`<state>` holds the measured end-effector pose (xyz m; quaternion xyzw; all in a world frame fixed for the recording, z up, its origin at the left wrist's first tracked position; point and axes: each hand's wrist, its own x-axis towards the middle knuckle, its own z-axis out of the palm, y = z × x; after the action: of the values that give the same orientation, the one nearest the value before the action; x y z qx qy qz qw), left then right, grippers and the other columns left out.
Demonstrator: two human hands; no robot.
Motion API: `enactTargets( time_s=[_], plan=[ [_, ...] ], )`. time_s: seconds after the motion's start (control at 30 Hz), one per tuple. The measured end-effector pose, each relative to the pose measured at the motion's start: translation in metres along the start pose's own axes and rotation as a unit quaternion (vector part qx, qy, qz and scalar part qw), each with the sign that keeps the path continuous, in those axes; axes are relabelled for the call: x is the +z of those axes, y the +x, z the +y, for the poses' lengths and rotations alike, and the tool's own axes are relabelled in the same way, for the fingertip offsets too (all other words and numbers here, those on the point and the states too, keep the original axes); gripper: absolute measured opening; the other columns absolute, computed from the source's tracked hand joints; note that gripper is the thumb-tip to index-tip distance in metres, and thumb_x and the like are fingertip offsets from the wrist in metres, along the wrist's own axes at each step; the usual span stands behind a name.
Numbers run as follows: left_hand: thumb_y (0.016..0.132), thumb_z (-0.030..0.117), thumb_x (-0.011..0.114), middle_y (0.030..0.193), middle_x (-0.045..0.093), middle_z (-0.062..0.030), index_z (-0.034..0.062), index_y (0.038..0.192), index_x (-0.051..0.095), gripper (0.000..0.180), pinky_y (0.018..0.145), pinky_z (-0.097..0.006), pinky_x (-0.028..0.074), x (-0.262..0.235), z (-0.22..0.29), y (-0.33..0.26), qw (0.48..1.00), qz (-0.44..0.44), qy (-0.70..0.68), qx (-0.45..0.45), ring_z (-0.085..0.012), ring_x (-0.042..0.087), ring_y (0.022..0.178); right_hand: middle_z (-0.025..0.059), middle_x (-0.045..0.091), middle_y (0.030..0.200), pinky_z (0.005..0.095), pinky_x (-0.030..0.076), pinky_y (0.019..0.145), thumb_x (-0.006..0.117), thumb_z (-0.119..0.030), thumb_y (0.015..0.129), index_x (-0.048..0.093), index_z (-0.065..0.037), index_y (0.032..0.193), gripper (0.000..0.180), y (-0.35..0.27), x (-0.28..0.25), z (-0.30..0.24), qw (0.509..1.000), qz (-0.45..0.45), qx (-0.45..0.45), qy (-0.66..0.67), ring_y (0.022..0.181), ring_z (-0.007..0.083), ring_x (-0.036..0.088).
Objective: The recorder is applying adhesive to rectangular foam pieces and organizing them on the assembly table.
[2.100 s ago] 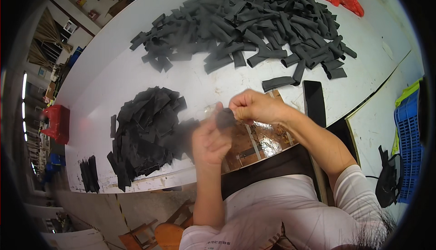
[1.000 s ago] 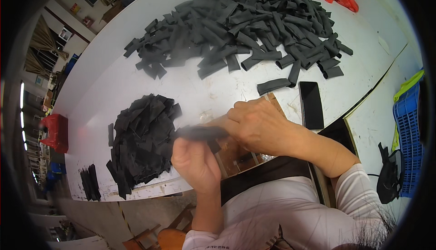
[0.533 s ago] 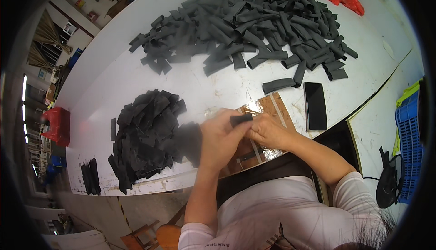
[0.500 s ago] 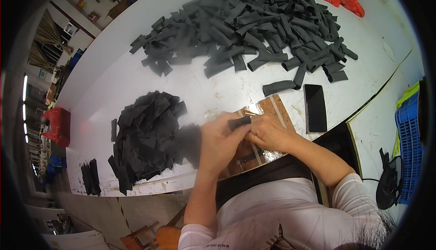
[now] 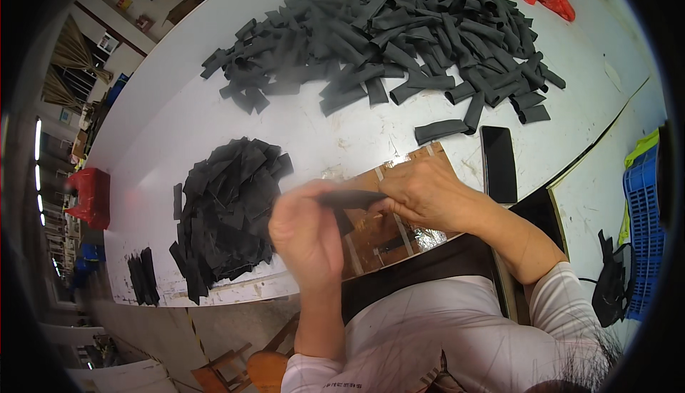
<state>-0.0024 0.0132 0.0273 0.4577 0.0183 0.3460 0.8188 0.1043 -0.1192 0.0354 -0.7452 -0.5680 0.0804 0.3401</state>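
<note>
2 hands (image 5: 371, 211) grip black strip (image 5: 351, 198).

This looks like a small factory workshop: a long white surface (image 5: 178, 129) carries a large heap of dark grey foam strips (image 5: 399, 29) and a stack of flat black pieces (image 5: 228, 207), with a blue plastic crate (image 5: 646, 207) beside it and a red bin (image 5: 89, 197) on the open floor beyond.
</note>
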Motion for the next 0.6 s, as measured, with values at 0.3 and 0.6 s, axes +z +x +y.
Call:
enactTargets(
  time_s=[0.3,0.6],
  plan=[
    [0.085,0.009,0.048,0.087,0.058,-0.0106,-0.0043,0.094,0.053,0.016,0.074,-0.026,0.044,-0.019,-0.010,-0.008,0.970,0.046,0.232,0.056,-0.0139,0.055,0.079,0.0095,0.054,0.063,0.0367,0.043,0.055,0.056,-0.021,0.077,0.057,-0.009,0.074,0.012,0.008,-0.009,0.008,0.998,0.012,-0.048,0.038,0.058,0.0279,0.054],
    [0.074,0.013,0.060,0.091,0.054,-0.0165,-0.0050,0.097,0.052,0.030,0.071,-0.033,0.043,-0.095,-0.041,-0.057,0.722,0.164,0.671,-0.029,-0.0263,0.053,0.081,0.0049,0.046,0.048,0.0261,0.035,0.046,0.050,-0.026,0.083,0.055,0.003,0.069,0.032,0.016,-0.023,0.020,0.921,0.348,0.130,0.114,0.047,0.0098,0.043]
  ],
)
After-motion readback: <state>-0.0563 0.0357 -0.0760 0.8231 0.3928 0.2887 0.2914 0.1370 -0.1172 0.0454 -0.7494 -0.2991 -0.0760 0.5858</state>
